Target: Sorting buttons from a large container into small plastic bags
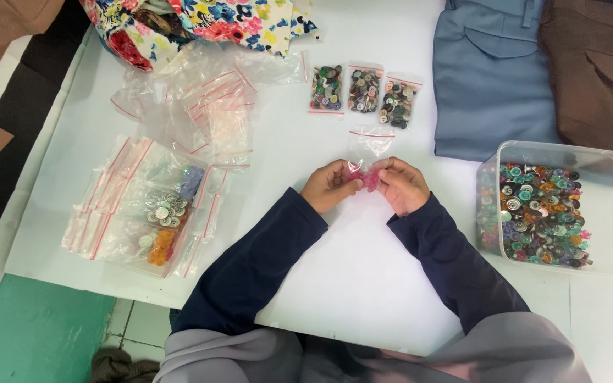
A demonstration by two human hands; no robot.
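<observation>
Holding a small clear zip bag (367,152) of pink buttons between both hands at table centre: left hand (329,186) and right hand (402,186) pinch its lower end, mouth pointing away. Beyond lie three filled button bags (363,91).

Both hands' fingers (352,175) on a small zip bag (369,145) of pink buttons (367,179).

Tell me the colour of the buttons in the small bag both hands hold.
Pink, seen in the head view: buttons inside the clear bag.
</observation>
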